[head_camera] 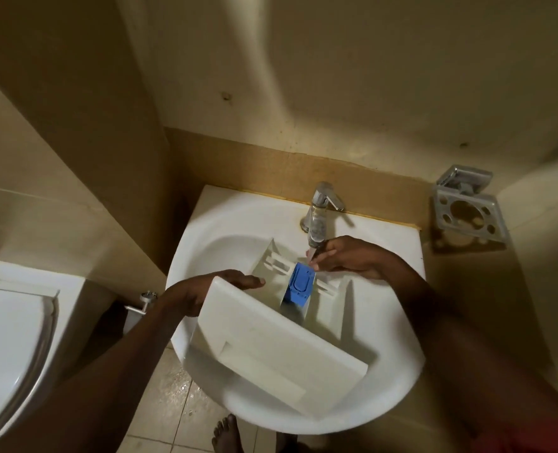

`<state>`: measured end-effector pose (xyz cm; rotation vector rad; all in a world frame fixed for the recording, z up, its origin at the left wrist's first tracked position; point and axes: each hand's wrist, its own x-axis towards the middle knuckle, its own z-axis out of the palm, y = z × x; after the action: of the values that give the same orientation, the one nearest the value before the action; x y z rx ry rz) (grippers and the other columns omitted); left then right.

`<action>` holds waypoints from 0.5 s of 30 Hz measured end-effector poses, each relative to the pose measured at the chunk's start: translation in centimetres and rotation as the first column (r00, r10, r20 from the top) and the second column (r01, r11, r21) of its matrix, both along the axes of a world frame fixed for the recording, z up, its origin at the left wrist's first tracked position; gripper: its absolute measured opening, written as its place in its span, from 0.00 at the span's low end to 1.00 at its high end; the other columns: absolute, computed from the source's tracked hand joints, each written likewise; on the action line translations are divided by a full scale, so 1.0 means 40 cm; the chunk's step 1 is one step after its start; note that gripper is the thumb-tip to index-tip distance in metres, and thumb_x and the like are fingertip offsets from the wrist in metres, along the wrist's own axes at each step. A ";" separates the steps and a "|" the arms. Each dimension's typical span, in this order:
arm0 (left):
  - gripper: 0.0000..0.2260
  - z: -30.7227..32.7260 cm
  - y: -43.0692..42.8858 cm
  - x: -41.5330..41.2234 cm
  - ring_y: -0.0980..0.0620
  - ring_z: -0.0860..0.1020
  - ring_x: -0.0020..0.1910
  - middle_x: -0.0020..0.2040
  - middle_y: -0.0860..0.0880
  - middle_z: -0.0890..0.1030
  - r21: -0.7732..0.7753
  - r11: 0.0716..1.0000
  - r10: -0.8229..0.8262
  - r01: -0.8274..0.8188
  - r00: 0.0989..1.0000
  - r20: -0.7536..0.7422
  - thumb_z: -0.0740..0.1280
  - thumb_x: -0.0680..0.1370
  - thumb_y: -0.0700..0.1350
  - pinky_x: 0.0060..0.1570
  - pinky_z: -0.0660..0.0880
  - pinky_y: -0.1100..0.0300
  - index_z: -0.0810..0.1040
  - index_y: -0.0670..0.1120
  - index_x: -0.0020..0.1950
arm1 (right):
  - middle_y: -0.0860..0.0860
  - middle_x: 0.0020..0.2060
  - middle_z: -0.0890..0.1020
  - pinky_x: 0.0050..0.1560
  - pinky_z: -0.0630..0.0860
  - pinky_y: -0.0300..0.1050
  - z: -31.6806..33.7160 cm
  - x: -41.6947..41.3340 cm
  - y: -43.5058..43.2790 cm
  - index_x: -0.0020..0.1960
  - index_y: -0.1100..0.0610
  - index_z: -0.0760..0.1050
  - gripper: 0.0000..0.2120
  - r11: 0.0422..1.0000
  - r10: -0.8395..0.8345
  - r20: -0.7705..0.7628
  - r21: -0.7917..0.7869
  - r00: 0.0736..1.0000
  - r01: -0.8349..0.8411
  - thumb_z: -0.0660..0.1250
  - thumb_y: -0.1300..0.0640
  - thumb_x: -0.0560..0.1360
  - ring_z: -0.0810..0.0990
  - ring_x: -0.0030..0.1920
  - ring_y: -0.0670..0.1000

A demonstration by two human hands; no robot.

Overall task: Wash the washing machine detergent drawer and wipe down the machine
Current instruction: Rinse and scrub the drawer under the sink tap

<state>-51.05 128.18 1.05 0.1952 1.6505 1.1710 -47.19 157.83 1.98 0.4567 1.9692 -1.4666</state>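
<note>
The white detergent drawer point(271, 348) lies in the white sink point(225, 230), its wide front panel toward me and its compartments pointing at the tap. A blue insert point(298, 286) sits in the middle compartment. My left hand point(205, 292) grips the drawer's left side near the front panel corner. Over the far end of the drawer, my right hand point(349, 256) has its fingertips at the top of the blue insert, just under the chrome tap's point(320, 210) spout. Whether water is running is unclear.
A white toilet with its lid shut point(12, 338) stands at the left. A chrome toothbrush holder point(467, 207) hangs on the wall at the right. Wet beige floor tiles point(173, 397) and my bare foot point(225, 433) show below the sink. A small valve point(143, 302) sits left of the basin.
</note>
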 end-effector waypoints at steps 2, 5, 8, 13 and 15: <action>0.44 0.017 0.009 0.037 0.60 0.75 0.41 0.44 0.52 0.75 0.044 0.977 0.205 -0.206 0.978 0.035 0.79 0.61 0.61 0.36 0.74 0.71 0.72 0.39 0.69 | 0.56 0.56 0.83 0.56 0.76 0.39 0.002 0.007 0.019 0.58 0.60 0.78 0.13 0.999 -0.004 -0.005 0.032 1.000 0.005 0.68 0.68 0.75 0.81 0.54 0.49; 0.39 0.014 0.024 0.043 0.57 0.73 0.42 0.46 0.44 0.76 0.047 0.951 0.300 -0.304 0.951 0.075 0.82 0.49 0.64 0.44 0.74 0.67 0.76 0.46 0.53 | 0.57 0.52 0.83 0.50 0.76 0.34 0.009 0.006 0.020 0.57 0.62 0.78 0.14 0.996 -0.082 -0.071 0.015 0.994 0.084 0.61 0.73 0.76 0.82 0.50 0.47; 0.31 -0.013 0.029 0.047 0.47 0.78 0.49 0.56 0.35 0.77 -0.026 0.978 0.205 -0.205 0.979 0.004 0.76 0.62 0.65 0.56 0.77 0.50 0.75 0.47 0.56 | 0.59 0.51 0.82 0.56 0.76 0.40 0.014 -0.007 0.013 0.58 0.66 0.77 0.17 0.981 -0.194 -0.148 -0.054 0.970 0.188 0.57 0.76 0.75 0.81 0.52 0.53; 0.20 -0.045 0.046 0.087 0.48 0.73 0.38 0.42 0.45 0.75 -0.067 0.953 0.292 -0.295 0.955 -0.053 0.72 0.68 0.63 0.41 0.70 0.54 0.72 0.50 0.46 | 0.53 0.44 0.82 0.46 0.75 0.41 0.021 0.008 -0.024 0.52 0.58 0.79 0.12 0.947 -0.314 -0.234 -0.010 0.920 0.321 0.62 0.70 0.75 0.78 0.47 0.52; 0.23 -0.059 0.053 0.091 0.51 0.71 0.37 0.40 0.50 0.71 -0.071 0.954 0.286 -0.293 0.953 -0.097 0.70 0.67 0.67 0.41 0.70 0.55 0.73 0.49 0.46 | 0.50 0.46 0.82 0.46 0.74 0.41 0.009 0.024 -0.036 0.54 0.54 0.78 0.10 0.958 -0.225 -0.245 0.122 0.943 0.260 0.67 0.64 0.75 0.78 0.48 0.50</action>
<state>-47.42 130.32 -1.31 -0.0544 1.8451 1.3225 -46.22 156.39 2.33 0.6426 2.2869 -1.5836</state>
